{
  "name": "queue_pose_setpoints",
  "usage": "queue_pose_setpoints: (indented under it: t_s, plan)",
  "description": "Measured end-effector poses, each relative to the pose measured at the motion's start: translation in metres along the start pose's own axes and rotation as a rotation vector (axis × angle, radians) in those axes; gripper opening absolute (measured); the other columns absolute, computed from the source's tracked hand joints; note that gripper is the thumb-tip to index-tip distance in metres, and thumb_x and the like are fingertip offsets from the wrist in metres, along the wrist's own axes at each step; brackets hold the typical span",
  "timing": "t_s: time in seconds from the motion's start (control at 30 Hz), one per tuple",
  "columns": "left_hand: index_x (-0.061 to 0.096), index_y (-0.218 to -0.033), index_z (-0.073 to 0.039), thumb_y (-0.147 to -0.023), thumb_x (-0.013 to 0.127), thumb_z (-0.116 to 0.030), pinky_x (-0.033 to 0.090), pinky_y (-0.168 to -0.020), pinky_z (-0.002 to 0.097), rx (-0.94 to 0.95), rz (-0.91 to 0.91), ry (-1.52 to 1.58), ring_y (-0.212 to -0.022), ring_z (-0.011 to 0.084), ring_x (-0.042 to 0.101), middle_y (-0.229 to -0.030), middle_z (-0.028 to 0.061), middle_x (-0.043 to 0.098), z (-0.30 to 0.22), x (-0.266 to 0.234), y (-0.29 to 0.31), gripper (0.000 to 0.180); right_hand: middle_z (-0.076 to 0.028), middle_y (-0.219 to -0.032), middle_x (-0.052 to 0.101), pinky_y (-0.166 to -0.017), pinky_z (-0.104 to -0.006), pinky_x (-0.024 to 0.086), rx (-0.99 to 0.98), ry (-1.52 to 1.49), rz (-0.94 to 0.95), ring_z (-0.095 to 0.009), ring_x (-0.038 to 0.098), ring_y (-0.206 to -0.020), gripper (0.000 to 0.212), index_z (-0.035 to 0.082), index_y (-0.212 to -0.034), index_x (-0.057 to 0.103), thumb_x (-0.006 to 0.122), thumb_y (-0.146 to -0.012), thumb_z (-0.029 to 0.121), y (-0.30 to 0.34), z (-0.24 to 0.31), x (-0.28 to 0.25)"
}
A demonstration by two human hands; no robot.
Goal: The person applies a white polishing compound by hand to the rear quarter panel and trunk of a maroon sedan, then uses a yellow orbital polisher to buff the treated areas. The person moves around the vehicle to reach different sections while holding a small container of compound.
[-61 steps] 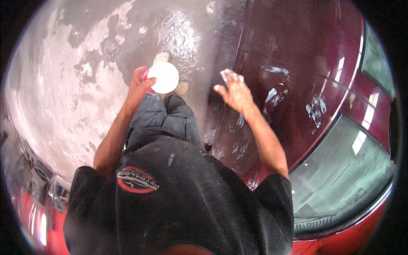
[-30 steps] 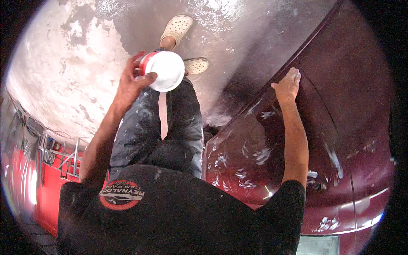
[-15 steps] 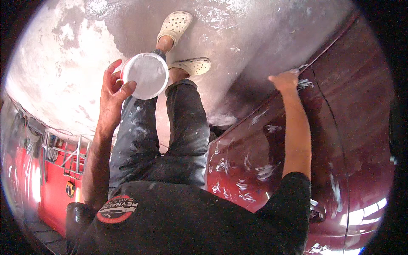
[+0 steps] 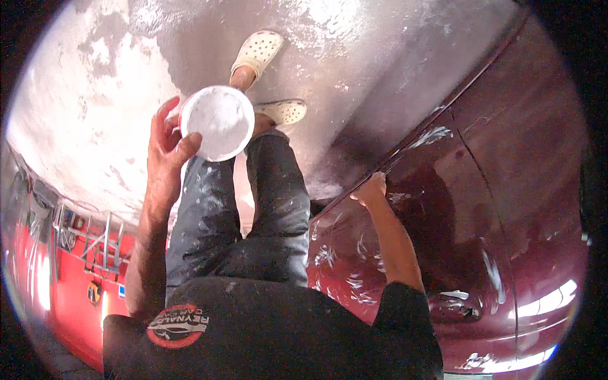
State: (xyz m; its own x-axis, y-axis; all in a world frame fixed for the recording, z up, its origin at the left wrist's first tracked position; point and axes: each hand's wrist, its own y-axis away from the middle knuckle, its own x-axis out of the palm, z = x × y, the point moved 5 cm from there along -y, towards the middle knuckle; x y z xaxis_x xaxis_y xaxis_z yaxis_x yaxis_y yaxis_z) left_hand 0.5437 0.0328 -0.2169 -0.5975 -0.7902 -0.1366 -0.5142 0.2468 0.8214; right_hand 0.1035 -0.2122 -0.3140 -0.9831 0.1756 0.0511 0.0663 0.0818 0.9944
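A round white tub [image 4: 218,123] with a sliver of red on its side is in my left hand [image 4: 170,142], the thumb over its rim and the fingers around the far side. Pale grey-white material shows inside it. My right hand [image 4: 372,189] is closed against the lower edge of a dark red car door panel [image 4: 437,209]. Whatever its fingers press there, if anything, is hidden. Whitish smears [image 4: 430,136] mark the panel beyond that hand, and several more lie nearer my body.
The grey floor [image 4: 354,57] looks wet and patchy. My feet stand on it in cream clogs [image 4: 258,54]. A metal frame [image 4: 104,244] stands by a red wall [image 4: 69,278] at the left. A door handle [image 4: 459,308] sits low on the right.
My right hand has swept back along the panel's lower edge, toward my body and left, and a longer white smear shows behind it. The tub has shifted slightly nearer.
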Motion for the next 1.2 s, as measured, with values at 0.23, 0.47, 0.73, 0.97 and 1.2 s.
queue_pose_setpoints:
  t_s: [0.23, 0.47, 0.73, 0.97, 1.2]
  plan:
    - [0.037, -0.149, -0.006, -0.084, 0.072, -0.029, 0.043, -0.103, 0.0434, -0.037, 0.001, 0.03, -0.117, 0.0263, 0.054, -0.129, 0.018, 0.055, 0.007, -0.007, 0.013, 0.078, -0.02, -0.165, 0.016, -0.123, -0.0474, 0.013, 0.444, 0.035, -0.538, -0.037, 0.016, -0.152, 0.098, -0.007, -0.153, 0.026, 0.055, -0.09, 0.063, 0.105, -0.123, -0.135]
    - [0.037, -0.149, -0.007, -0.086, 0.074, -0.019, 0.046, -0.101, 0.0388, 0.081, 0.128, -0.051, -0.121, 0.0248, 0.054, -0.133, 0.0137, 0.055, -0.011, 0.028, 0.029, 0.074, -0.023, -0.154, 0.038, -0.117, -0.048, 0.032, 0.133, -0.405, -0.402, -0.044, 0.04, -0.139, 0.086, -0.001, -0.148, 0.04, 0.058, -0.091, 0.06, 0.199, -0.061, -0.159]
    - [0.039, -0.145, -0.003, -0.079, 0.084, -0.016, 0.051, -0.097, 0.0359, 0.097, 0.362, 0.057, -0.124, 0.022, 0.053, -0.137, 0.0124, 0.052, -0.028, 0.08, 0.053, 0.081, -0.024, -0.145, 0.049, -0.113, -0.0479, 0.038, -0.767, -0.786, -0.746, -0.042, 0.047, -0.133, 0.064, 0.001, -0.138, 0.052, 0.073, -0.086, 0.031, 0.233, 0.072, -0.262]
    - [0.037, -0.146, -0.004, -0.079, 0.082, -0.01, 0.05, -0.098, 0.0354, 0.165, 0.367, -0.041, -0.116, 0.0206, 0.059, -0.131, 0.0125, 0.056, -0.031, 0.096, 0.06, 0.081, -0.025, -0.098, 0.065, -0.089, -0.0501, 0.052, -0.694, -0.692, -0.617, -0.043, 0.065, -0.099, 0.038, -0.008, -0.102, 0.065, 0.072, -0.086, 0.026, 0.185, 0.107, -0.227]
    - [0.034, -0.149, -0.006, -0.083, 0.077, -0.006, 0.051, -0.097, 0.0342, 0.073, 0.395, -0.081, -0.116, 0.0213, 0.057, -0.128, 0.0127, 0.056, -0.015, 0.099, 0.061, 0.079, -0.019, -0.13, 0.057, -0.108, -0.0474, 0.042, -0.1, -0.301, -0.816, -0.036, 0.055, -0.122, 0.074, 0.0, -0.134, 0.055, 0.065, -0.087, 0.056, 0.285, -0.013, -0.19]
